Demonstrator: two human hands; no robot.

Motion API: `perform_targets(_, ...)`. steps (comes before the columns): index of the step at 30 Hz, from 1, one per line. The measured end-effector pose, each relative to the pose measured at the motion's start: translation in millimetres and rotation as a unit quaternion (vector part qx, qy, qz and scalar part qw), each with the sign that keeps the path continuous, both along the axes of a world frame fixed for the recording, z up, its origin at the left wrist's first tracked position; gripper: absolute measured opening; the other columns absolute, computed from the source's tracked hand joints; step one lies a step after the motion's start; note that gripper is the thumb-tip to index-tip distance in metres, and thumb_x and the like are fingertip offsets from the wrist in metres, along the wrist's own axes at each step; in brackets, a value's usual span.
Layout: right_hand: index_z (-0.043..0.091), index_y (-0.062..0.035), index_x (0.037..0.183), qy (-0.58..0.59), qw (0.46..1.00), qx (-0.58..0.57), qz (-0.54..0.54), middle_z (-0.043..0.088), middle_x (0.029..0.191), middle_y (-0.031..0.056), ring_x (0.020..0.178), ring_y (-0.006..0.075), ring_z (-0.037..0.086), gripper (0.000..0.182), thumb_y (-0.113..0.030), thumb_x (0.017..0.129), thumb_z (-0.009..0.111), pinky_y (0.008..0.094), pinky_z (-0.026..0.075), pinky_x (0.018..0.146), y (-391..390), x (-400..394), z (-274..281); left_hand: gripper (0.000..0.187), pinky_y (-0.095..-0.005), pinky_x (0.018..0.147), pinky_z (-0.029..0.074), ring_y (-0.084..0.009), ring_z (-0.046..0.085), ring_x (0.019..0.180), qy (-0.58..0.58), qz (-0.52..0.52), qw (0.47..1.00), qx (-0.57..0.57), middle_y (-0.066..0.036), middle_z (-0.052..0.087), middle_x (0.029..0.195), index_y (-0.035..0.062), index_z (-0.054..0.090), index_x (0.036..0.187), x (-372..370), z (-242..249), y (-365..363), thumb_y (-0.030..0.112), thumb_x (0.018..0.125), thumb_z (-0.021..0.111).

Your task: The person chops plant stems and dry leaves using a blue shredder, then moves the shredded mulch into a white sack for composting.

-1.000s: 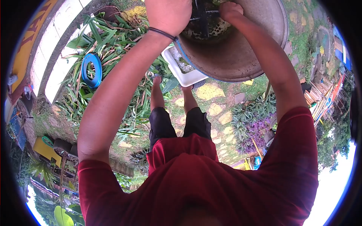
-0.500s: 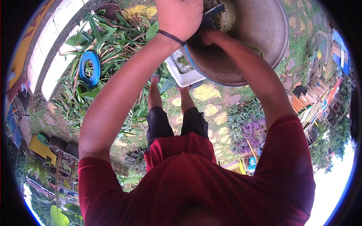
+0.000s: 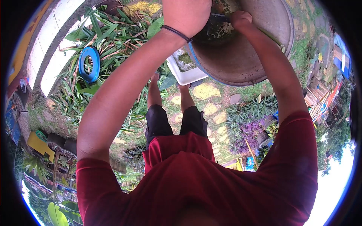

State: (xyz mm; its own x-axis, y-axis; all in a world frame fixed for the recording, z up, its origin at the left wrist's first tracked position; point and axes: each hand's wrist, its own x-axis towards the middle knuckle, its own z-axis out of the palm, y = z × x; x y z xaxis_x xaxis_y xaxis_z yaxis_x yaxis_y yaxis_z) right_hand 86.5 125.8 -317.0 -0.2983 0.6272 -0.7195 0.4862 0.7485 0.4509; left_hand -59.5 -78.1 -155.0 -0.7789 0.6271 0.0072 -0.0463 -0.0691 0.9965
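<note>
- Head view: both arms reach forward to a big round grey-brown metal basin [image 3: 249, 56] with a blue edge, which is tipped on its side.
- The left hand [image 3: 186, 13] rests on the near rim of the basin, with a thin black band [image 3: 176, 33] round the wrist. The picture cuts off its fingers, so I cannot tell if this grip is closed or loose.
- The right hand [image 3: 240, 18] is curled into a fist inside the basin, closed on a dark flat tool [image 3: 218, 17]. The tool lies across dirty, crusty stuff [image 3: 215, 28] in the bottom of the basin.
- So the basin sits between the two hands: the left one on its rim, the right one inside it.
- A white plastic tub [image 3: 184, 73] with soil and green bits in it sits just below the basin's low edge, by the person's feet.
- What could go wrong: the basin is tipped, and it may roll or slide if the left hand lets go of the rim.
- The basin could drop on the tub or on the feet [image 3: 155, 77] below it.
- The tool might slip off the wet crust, and the knuckles would bang on the metal.
- Loose bits may miss the tub and fall on the yellow stone path [image 3: 207, 91].
</note>
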Motion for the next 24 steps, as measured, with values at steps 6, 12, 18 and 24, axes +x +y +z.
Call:
perform_targets(6,0.068,-0.0129,0.129,-0.108,0.981,-0.123,0.107,0.063,0.137,0.0082,0.122,0.0274,0.063,0.040,-0.022,0.090,0.066,0.0516,0.055,0.087,-43.4,31.1,-40.5,0.031,-0.0288,0.070,0.048,-0.0120,0.057,0.076,0.048,0.006,0.999,-0.013,-0.005,0.061,0.084,0.0006,0.058,0.127,-1.5,6.7,-2.0,0.015,0.101,0.052)
perform_targets(12,0.064,-0.0102,0.132,-0.007,0.967,-0.229,0.114,0.060,0.140,0.0113,0.128,0.0299,0.059,0.042,-0.022,0.092,0.063,0.0428,0.054,0.097,-63.7,-49.2,-15.7,0.033,-0.0310,0.080,0.050,-0.0170,0.063,0.087,0.075,0.025,0.996,0.040,-0.010,0.065,0.094,0.0008,0.057,0.130,-1.7,-5.1,3.1,0.014,0.100,0.051)
perform_targets(18,0.071,-0.0069,0.113,0.122,0.975,-0.074,-0.171,0.070,0.107,0.0127,0.097,0.0286,0.068,0.030,-0.026,0.090,0.070,0.0401,0.057,0.078,-1.1,-75.9,-3.6,0.033,-0.0315,0.080,0.050,-0.0182,0.063,0.086,0.071,0.014,0.997,0.009,-0.011,0.065,0.094,0.0005,0.057,0.129,-3.7,-8.6,5.4,0.017,0.101,0.052)
perform_targets(24,0.067,-0.0094,0.127,0.074,0.995,0.042,-0.059,0.065,0.132,0.0129,0.124,0.0266,0.062,0.035,-0.016,0.094,0.057,0.0411,0.052,0.098,8.8,3.1,-10.0,0.030,-0.0340,0.075,0.050,-0.0188,0.062,0.080,0.057,0.016,0.998,-0.025,-0.013,0.065,0.089,0.0009,0.060,0.124,2.8,7.1,-1.1,0.019,0.101,0.054)
